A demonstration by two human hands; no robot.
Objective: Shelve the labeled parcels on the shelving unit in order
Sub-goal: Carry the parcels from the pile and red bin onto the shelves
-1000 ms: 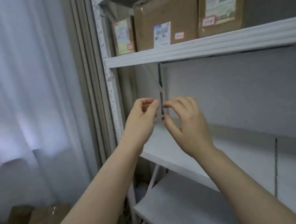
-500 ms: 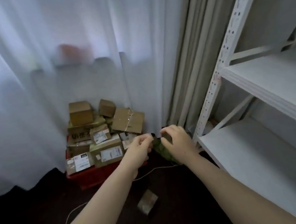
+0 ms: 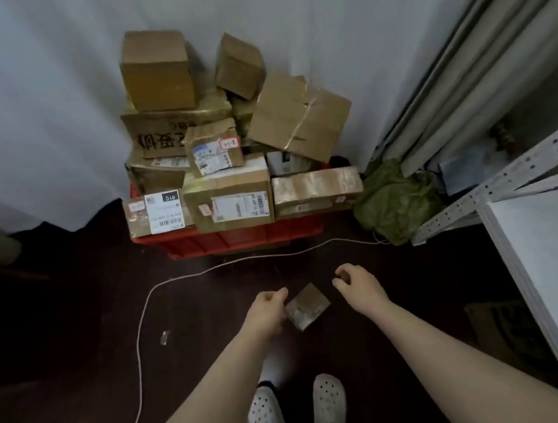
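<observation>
Head view, looking down at a dark floor. We see a small parcel (image 3: 308, 306), a flat brown cardboard packet with a pale label or tape at its near end. It lies between the two hands, just ahead of the person's white shoes (image 3: 298, 412). We judge it light and fairly stiff, thin enough to pinch by two opposite edges with one hand. The taped face may be slick, so the bare cardboard edges look the better hold. More parcels (image 3: 232, 202) are piled in a red crate (image 3: 232, 240) beyond, against a white curtain; these look bulkier and likely want both hands. The white shelving unit (image 3: 547, 252) stands at the right.

The left hand (image 3: 268, 310) reaches forward and down with fingers curled, and meets the small parcel's left edge in the picture. We cannot tell whether it grips the packet or only hangs above it. The right hand (image 3: 359, 287) hovers to the right of the packet, apart from it. Its fingers are loosely curled, thumb near forefinger, holding nothing we can see. A white cord (image 3: 138, 329) trails across the floor.
</observation>
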